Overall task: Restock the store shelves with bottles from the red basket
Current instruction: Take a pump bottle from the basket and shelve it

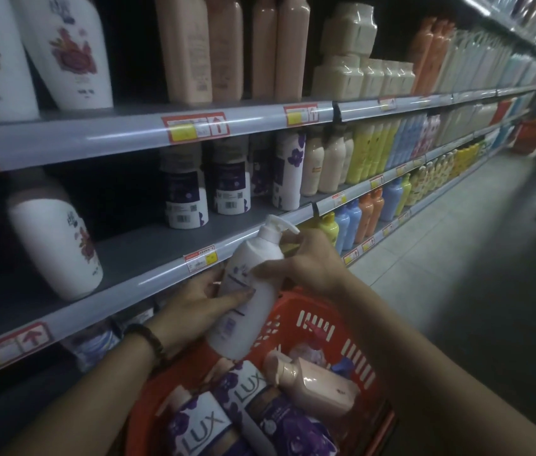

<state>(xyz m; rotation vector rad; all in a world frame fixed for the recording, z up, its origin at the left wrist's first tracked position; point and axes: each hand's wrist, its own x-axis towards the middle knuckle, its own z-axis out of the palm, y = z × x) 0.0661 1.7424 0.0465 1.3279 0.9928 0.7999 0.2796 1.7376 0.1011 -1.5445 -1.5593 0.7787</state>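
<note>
I see one white pump bottle [253, 251] tilted, pump end up and right, over the far-left corner of the red basket [326, 327], before the shelf [128, 284] front edge. Left grip [201, 297] clamps its body, right grip [306, 261] its shoulder. In the basket: two purple LUX bottles [202, 426], one pink bottle [319, 386].

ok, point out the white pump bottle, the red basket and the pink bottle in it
white pump bottle [228, 335], head view, lower body.
red basket [289, 307], head view, far wall.
pink bottle [322, 390], head view, side face.
</note>
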